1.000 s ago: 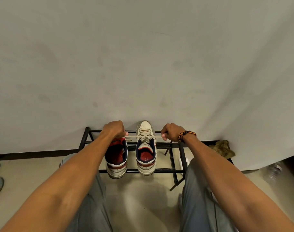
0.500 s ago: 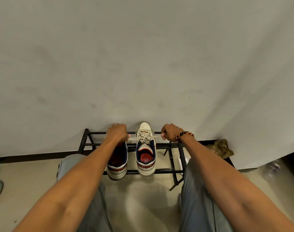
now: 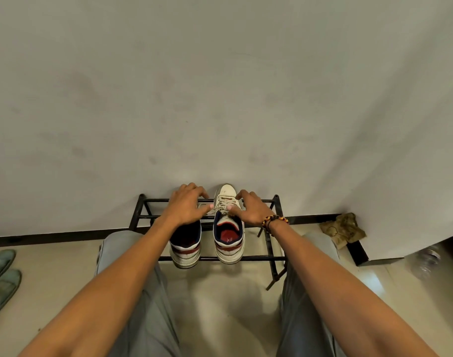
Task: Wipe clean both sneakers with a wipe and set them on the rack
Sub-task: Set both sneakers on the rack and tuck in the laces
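Observation:
Two white sneakers with navy and red trim stand side by side on the top of a black metal rack (image 3: 256, 258), toes toward the wall. The left sneaker (image 3: 185, 249) has its front hidden under my left hand (image 3: 186, 206). The right sneaker (image 3: 229, 243) shows its toe and its laces (image 3: 224, 203). My right hand (image 3: 253, 210), with a beaded bracelet at the wrist, hovers at that sneaker's right side. Both hands have fingers spread, and both thumbs touch the laces. No wipe is visible.
A grey wall rises right behind the rack. A pair of green slippers (image 3: 1, 274) lies on the floor at far left. Crumpled brown paper (image 3: 342, 231) and a plastic bottle (image 3: 428, 261) sit at right. My knees in grey trousers flank the rack.
Both hands were closed fists pulling the right sneaker's laces taut sideways. They have since come together over the laces, and their fingers have spread apart.

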